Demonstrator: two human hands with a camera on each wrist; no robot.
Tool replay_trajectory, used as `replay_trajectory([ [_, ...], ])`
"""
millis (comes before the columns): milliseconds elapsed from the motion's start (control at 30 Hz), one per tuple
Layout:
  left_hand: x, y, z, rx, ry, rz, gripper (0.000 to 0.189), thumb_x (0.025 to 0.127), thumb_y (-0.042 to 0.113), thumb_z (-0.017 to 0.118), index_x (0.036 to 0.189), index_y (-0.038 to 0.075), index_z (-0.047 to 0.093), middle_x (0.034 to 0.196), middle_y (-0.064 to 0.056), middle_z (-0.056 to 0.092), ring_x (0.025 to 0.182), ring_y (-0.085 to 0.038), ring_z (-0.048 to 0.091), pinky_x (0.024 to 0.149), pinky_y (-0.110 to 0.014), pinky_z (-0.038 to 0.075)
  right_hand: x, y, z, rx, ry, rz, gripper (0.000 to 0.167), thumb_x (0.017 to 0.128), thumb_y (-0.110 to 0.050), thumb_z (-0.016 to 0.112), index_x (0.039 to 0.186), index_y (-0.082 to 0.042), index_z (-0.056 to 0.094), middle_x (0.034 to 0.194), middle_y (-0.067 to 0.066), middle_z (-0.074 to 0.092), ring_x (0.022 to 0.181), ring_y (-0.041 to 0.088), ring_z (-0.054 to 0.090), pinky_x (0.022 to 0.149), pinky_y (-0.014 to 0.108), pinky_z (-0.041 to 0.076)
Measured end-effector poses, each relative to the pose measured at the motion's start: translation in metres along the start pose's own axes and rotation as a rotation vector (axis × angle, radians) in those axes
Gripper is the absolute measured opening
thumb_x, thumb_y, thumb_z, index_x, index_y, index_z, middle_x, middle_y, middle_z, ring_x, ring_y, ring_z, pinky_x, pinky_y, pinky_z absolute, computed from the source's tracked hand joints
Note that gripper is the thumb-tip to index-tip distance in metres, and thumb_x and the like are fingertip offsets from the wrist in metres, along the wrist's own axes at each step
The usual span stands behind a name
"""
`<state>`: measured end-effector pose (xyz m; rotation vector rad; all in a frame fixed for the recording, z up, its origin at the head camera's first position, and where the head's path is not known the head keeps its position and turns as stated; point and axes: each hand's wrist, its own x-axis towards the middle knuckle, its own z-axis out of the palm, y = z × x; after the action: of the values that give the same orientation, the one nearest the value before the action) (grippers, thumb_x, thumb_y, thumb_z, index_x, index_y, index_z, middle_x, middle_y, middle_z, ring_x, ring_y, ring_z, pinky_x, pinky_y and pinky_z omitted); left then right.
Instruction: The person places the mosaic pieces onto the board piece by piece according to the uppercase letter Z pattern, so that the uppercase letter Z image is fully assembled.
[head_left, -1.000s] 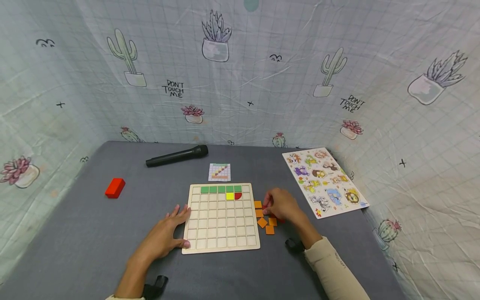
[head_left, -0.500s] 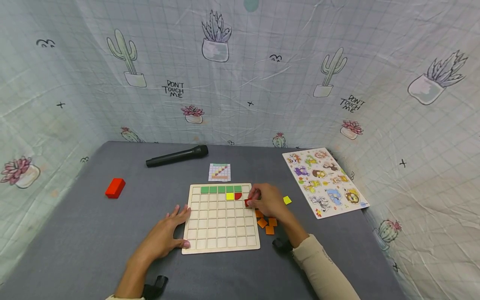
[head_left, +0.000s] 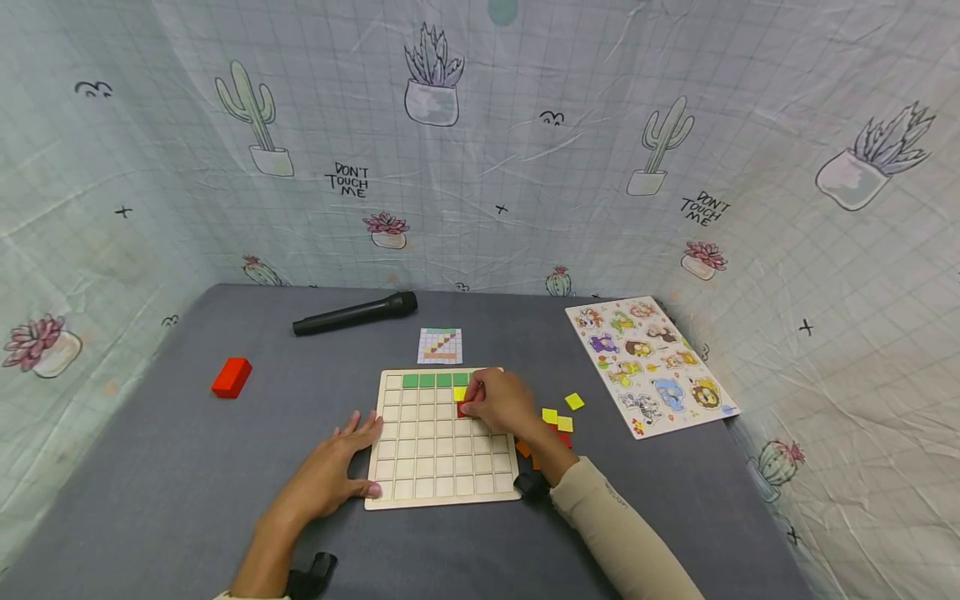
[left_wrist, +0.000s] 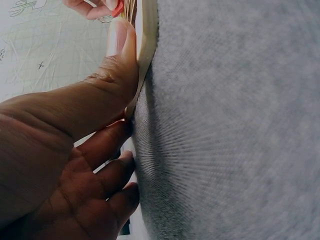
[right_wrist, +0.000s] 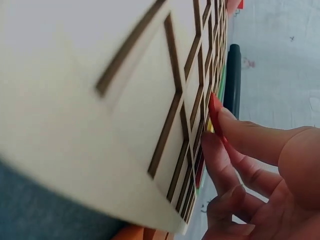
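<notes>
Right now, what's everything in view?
Board: one, pale wooden, central.
Green tiles: at least four, board's far row.
Fitted yellow tile: one, board's second row.
Held tile: one, red, over board.
Loose yellow tiles: three, right of board.
Orange tiles, red tiles: uncountable, partly hidden, same side.
Card: one, multicoloured, beyond board.
Microphone: one, black, rear left.
Block: one, red, left.
Animal puzzle: one, multicoloured, right.
Table: one, grey, beneath.
Backdrop: one, pale printed, behind.
Sleeves: two, beige, forearms.
Wrist cameras: two, black, wrists.
Hands: two; left hand on board's edge, right hand pinching tile.
</notes>
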<state>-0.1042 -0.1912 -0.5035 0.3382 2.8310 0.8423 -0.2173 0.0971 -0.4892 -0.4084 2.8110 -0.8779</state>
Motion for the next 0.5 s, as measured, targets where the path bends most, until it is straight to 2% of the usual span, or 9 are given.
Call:
replay_trajectory([
  [267,0.0002,-0.0012,-0.0008,-0.009,0.017,0.033,0.109,0.067,0.026,0.098,0.16,0.002,0.046,0.169,-0.018,0.039,0.16,-0.048,0.026,0.126,-0.071,0.025,0.0037,-0.0069,0.0041,-0.051,-0.007,0.017,0.017,0.089,-0.026,0.087,0.083,-0.023,0.072,0.073,-0.006,0.063,0.068,0.014,0.058,0.061,0.034,0.043],
  [500,-0.0004,-0.0019,-0.0008,-0.006,0.019,0.039,0.109,0.067,0.025,0.098,0.159,0.002,0.046,0.168,-0.018,0.04,0.16,-0.049,0.027,0.126,-0.071,0.026,0.0012,-0.0024,0.0002,0.015,-0.012,-0.005,0.015,0.089,-0.025,0.087,0.085,-0.022,0.073,0.075,-0.005,0.065,0.07,0.015,0.059,0.063,0.034,0.045],
])
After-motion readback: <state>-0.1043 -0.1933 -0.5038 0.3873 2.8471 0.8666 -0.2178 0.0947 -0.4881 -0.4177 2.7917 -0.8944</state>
